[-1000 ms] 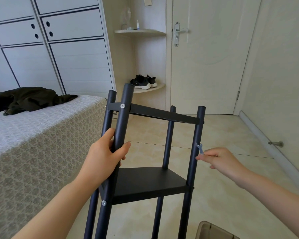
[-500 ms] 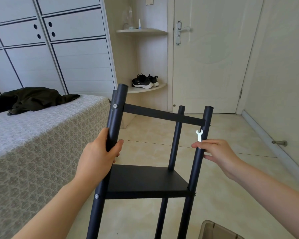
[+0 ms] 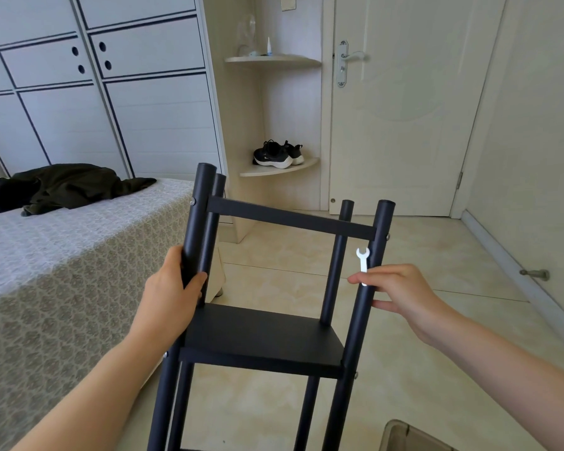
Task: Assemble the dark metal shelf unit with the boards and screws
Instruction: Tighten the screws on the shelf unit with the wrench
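The dark metal shelf unit (image 3: 290,219) stands upright on the tiled floor in front of me, with four round posts, a top crossbar and a black shelf board (image 3: 261,336) fixed lower down. Silver screw heads show on the posts. My left hand (image 3: 171,297) grips the front left post just above the board. My right hand (image 3: 401,288) pinches a small white flat wrench (image 3: 362,260), held upright next to the front right post, its jaw just below the crossbar screw. Fingers of that hand touch the post.
A bed (image 3: 56,271) with a patterned cover and a dark garment (image 3: 66,183) lies close on the left. White cupboards stand behind it. Corner shelves hold black shoes (image 3: 277,154). A closed door (image 3: 401,125) is ahead. A box corner (image 3: 404,437) shows at the bottom right.
The shelf unit has swung upright and shifted slightly right. My right hand rose along the right post and turned the wrench from angled to upright. My left hand kept its grip.
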A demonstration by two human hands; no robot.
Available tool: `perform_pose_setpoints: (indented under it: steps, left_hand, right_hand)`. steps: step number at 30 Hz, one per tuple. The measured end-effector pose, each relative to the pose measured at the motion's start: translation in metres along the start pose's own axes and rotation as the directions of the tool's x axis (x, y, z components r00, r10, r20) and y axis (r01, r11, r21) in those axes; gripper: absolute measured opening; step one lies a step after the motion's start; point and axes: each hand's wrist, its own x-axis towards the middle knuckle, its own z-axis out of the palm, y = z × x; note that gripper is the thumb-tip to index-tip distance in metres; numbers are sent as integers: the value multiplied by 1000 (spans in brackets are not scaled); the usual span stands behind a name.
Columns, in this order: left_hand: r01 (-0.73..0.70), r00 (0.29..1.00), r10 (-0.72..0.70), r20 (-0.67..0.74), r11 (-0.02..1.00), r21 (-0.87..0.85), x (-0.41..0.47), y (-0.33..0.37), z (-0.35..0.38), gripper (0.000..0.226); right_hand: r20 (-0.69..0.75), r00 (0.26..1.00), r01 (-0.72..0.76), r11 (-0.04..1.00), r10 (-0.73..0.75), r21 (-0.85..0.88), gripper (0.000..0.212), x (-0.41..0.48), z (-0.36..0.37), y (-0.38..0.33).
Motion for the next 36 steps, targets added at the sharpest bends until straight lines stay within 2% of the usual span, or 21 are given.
perform_pose_setpoints:
  steps: [5, 10, 18, 28, 36]
  left_hand:
    - [-9, 1000, 9, -17, 1000, -14, 0, -5, 1, 22]
    - [4, 999, -3, -37, 1000, 24, 2, -7, 1, 32]
    - [27, 995, -26, -95, 1000, 4, 5, -13, 3, 30]
    - [101, 991, -99, -94, 995, 15, 7, -20, 11, 32]
    - [142, 986, -138, -91, 989, 45, 10, -18, 23, 30]
  right_hand:
    - [46, 999, 12, 1000, -11, -8, 13, -8, -5, -6]
    - [56, 998, 5, 1000, -5, -3, 15, -11, -5, -10]
    - [87, 995, 36, 999, -38, 21, 8, -17, -4, -11]
    - [111, 973, 198, 979, -202, 47, 17, -31, -1, -20]
    - [99, 952, 283, 957, -288, 68, 15, -41, -4, -34]
